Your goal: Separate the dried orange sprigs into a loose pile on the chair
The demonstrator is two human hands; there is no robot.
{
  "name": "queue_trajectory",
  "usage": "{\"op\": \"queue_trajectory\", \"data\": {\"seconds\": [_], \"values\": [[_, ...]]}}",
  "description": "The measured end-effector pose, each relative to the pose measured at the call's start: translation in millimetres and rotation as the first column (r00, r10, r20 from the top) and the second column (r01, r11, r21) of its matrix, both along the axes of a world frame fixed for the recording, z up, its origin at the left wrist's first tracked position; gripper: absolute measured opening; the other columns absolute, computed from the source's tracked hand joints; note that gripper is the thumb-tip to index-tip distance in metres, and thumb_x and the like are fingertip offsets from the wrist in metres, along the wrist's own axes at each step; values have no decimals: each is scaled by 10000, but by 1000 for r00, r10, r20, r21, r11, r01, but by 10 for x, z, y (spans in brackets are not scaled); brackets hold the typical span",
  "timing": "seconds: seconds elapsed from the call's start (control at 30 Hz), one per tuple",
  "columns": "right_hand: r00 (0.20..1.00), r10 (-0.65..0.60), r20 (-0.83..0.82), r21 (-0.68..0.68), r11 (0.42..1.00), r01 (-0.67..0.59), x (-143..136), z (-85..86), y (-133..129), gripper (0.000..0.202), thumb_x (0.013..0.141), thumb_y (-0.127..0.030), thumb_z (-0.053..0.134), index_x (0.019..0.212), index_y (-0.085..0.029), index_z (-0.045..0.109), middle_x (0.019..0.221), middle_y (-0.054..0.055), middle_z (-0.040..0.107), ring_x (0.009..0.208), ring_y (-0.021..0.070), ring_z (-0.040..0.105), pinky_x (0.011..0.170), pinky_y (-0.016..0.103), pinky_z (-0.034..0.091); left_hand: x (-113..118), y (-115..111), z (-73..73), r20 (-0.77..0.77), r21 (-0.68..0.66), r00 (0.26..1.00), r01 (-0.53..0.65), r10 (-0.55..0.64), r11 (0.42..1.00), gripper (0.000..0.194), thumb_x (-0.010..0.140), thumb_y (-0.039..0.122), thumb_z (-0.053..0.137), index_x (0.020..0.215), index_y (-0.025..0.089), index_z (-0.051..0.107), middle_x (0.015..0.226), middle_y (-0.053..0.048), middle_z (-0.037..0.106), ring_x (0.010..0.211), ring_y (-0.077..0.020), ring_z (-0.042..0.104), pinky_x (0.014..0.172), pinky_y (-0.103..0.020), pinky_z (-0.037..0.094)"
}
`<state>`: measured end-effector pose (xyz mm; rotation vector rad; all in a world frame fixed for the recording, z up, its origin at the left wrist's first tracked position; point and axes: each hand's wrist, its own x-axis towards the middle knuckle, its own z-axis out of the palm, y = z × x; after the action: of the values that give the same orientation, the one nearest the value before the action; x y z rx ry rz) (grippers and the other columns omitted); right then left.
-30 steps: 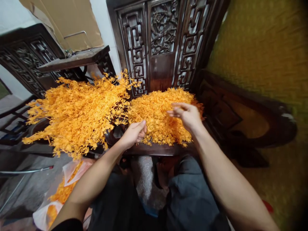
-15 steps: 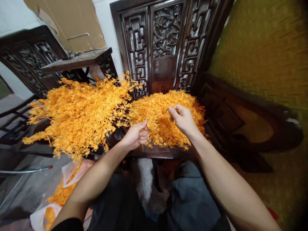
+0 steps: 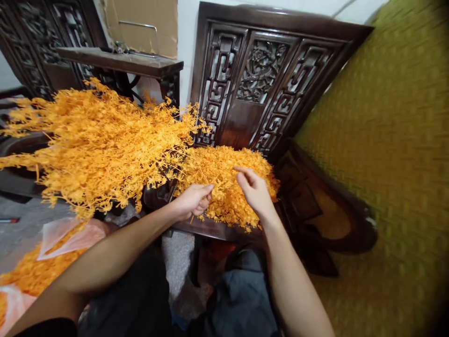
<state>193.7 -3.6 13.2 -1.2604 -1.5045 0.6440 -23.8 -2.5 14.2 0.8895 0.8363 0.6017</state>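
My left hand (image 3: 194, 202) is closed around a thin orange stem (image 3: 191, 219), whose lower end pokes out beneath the fist. Its thumb lies along the top of the fingers. Over the heap of orange artificial flower pieces (image 3: 224, 161) on the dark wooden seat, my right hand (image 3: 255, 189) has its index finger and thumb apart, with nothing seen between them. How far its fingertips touch the flowers I cannot tell. To the left of my hands spreads a large bundle of orange flower sprays (image 3: 101, 145), its stems branching and dense.
A carved dark chair back (image 3: 235, 112) rises behind the heap. Plastic bags (image 3: 68, 238) with orange pieces stand at the lower left. A wooden side table (image 3: 140, 65) with cardboard (image 3: 147, 28) is at upper left. A yellow-green woven mat (image 3: 386, 140) fills the right.
My right hand has opened from a pinch and now reaches over the flower heap. My left hand keeps its grip on the stem. The whole view has turned.
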Motion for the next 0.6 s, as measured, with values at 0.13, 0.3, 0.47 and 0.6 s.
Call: {"op": "queue_trajectory", "data": {"seconds": [0.13,0.3,0.47,0.6], "values": [[992,20,126,53,998,-26,-194,50,-9,288,903,-462,665,948,-188,741,913,49,707,844,178,628,782,321,476,-5,-10,30,-68,40,998,4,-1,999,413,970,471,552,686,191,443,439,103,274,352,-33,158,365,-174,88],[955,-215,-207,42,973,228,-27,9,168,353,820,-520,735,786,-173,686,634,-12,572,567,115,500,537,258,396,-85,-13,81,-47,130,996,75,-69,989,418,944,469,596,668,187,458,435,90,309,350,-36,191,363,-181,112],[681,-388,-621,-44,885,464,386,-4,256,491,668,-595,833,708,-197,548,524,-86,420,421,54,327,388,190,267,-260,-31,104,-95,56,995,41,-36,998,395,977,398,554,664,191,431,441,97,270,358,-31,163,378,-180,78],[733,-107,-672,-216,975,-56,268,-48,137,421,629,-427,912,797,-174,620,890,68,718,644,104,597,482,192,425,-302,-65,100,-122,10,988,97,-95,995,399,994,392,534,671,196,406,455,101,260,367,-27,157,387,-173,80]]}}
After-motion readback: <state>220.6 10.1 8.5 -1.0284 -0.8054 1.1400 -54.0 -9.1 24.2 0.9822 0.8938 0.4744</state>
